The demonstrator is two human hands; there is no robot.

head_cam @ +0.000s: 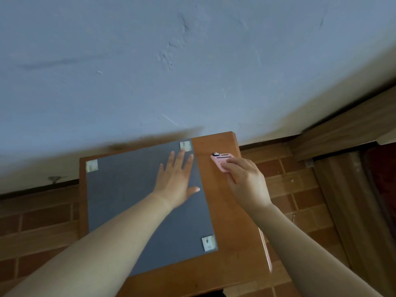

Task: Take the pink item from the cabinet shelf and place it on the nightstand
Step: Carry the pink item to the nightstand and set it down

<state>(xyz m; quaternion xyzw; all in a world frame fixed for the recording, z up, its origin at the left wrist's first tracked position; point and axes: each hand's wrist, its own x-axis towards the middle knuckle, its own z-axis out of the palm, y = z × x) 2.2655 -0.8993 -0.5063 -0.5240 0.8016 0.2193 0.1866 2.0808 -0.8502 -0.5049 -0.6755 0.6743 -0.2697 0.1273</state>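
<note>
A small flat pink item (219, 160) with dark slots and a little round knob lies at the far right of the wooden nightstand top (216, 211). My right hand (244, 183) pinches its near end with curled fingers, which hide part of it. My left hand (177, 179) lies flat with straight fingers on a grey mat (128, 200) that covers most of the nightstand top.
The grey mat is held at its corners by pale tape patches (208, 242). A blue-grey wall (192, 61) rises right behind the nightstand. Brick-patterned floor (300, 189) surrounds it, and a wooden frame (342, 168) stands to the right.
</note>
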